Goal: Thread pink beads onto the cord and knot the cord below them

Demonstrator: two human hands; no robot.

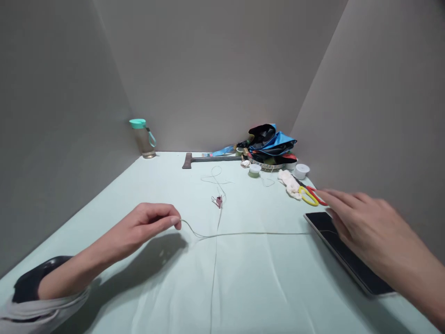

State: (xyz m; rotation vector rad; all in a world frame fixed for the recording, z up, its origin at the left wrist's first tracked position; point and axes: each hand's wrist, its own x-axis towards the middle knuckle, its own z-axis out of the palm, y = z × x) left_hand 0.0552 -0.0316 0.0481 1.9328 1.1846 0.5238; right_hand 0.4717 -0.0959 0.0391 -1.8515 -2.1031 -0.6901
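My left hand (153,225) is closed, pinching a thin pale cord (257,233) near one end. From the fingertips the cord loops down and runs right across the table, over the edge of a dark flat tablet (342,246). My right hand (371,232), slightly blurred, hovers over this tablet with its fingers stretched out. Its fingertips are beside the scissors (308,196), which have yellow and red handles; whether they touch is unclear. A small dark red binder clip (219,201) sits mid-table on another cord (214,264) that crosses under the first and runs toward me.
An axe-like hammer (187,161) lies at the back. Right of it are a blue and black bag (274,144), lidded tubs (255,170) and a crumpled white cloth (289,183). A bottle with a teal lid (142,139) stands back left. Grey walls enclose the table.
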